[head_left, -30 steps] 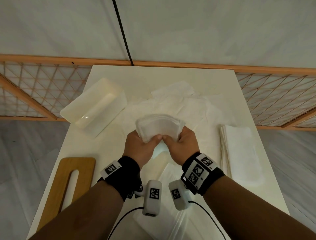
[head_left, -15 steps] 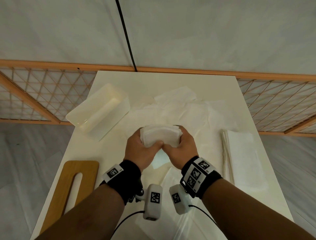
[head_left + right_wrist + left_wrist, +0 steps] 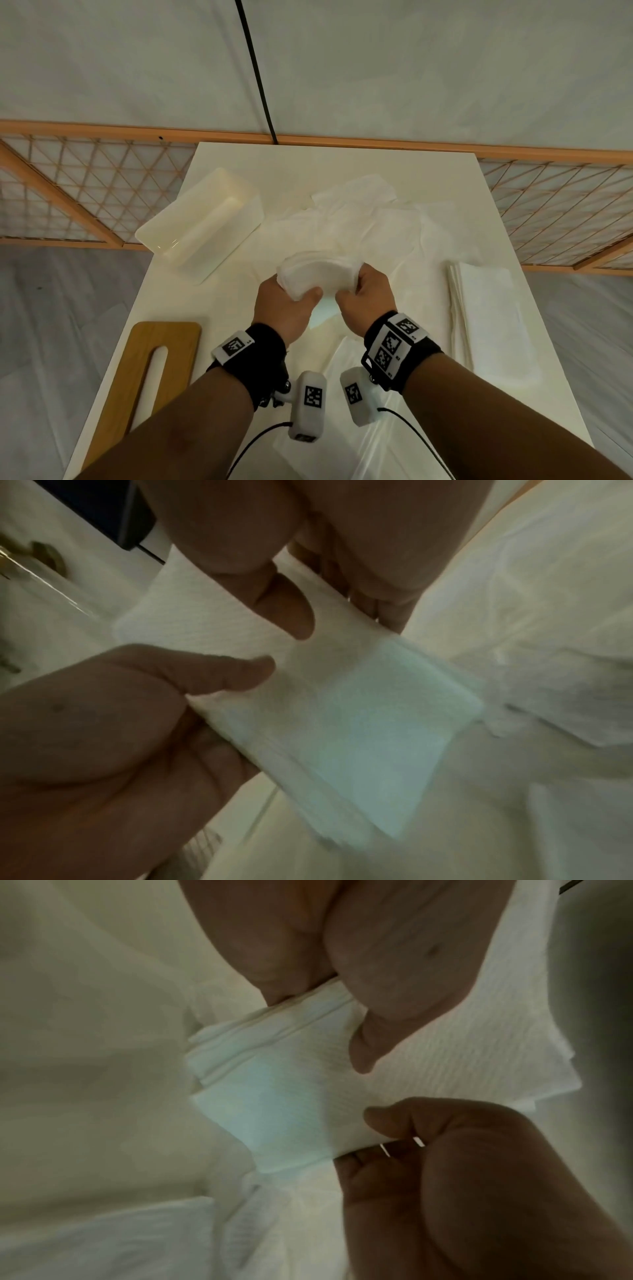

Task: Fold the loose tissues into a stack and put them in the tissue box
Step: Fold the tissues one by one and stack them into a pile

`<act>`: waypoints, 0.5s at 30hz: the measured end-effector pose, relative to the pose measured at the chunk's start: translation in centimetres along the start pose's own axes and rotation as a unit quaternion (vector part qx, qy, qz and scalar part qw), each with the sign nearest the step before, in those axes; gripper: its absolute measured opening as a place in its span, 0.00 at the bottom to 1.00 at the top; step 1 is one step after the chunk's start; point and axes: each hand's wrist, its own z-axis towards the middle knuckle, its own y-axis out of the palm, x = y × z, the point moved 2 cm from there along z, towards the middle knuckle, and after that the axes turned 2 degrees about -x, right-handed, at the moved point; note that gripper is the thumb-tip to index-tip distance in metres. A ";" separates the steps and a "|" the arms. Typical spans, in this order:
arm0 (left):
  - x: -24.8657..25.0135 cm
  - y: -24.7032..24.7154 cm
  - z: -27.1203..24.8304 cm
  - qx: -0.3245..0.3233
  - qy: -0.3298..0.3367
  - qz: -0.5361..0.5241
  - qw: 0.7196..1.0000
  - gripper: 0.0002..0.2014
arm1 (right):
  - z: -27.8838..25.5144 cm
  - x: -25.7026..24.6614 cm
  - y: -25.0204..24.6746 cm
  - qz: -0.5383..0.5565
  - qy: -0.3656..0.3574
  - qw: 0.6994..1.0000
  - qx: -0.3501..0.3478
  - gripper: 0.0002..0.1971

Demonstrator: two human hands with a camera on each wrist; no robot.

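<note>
While our left hand (image 3: 286, 305) and right hand (image 3: 364, 301) pinch the folded tissues (image 3: 318, 274) at mid-frame, the wad bows. Soft and light, we judge; best gripped by both ends, thumbs on top.

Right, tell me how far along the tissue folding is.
Done: one flat folded pile lies on the table's right. In hand: the left hand and right hand both grip a bent folded wad. Left: loose tissues remain spread out, and the tissue box is empty.
</note>
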 end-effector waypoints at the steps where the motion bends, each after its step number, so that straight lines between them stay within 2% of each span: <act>1: 0.4 0.1 0.0 0.008 0.011 -0.010 1.000 0.10 | 0.1 -0.3 0.1 0.021 0.001 1.000 0.008 0.14; 5: 1.8 0.1 -0.4 0.009 0.068 -0.054 0.996 0.11 | -0.1 -1.1 0.3 0.123 -0.018 0.992 0.021 0.11; 9: -0.1 -0.3 -0.5 0.001 0.013 0.016 1.000 0.13 | -0.1 0.4 0.2 0.020 -0.001 1.000 0.001 0.20; 12: -0.6 -0.4 -0.3 0.012 -0.033 0.053 0.998 0.10 | 0.2 0.8 0.0 -0.044 -0.004 0.999 -0.003 0.13; 14: 0.3 -0.4 -0.2 0.011 -0.017 0.021 1.000 0.06 | 0.3 0.1 0.0 -0.010 -0.008 1.000 0.006 0.08; 15: 1.3 -0.6 -0.3 0.003 -0.005 -0.011 1.000 0.03 | 0.3 -0.4 -0.1 0.042 -0.004 0.999 0.005 0.07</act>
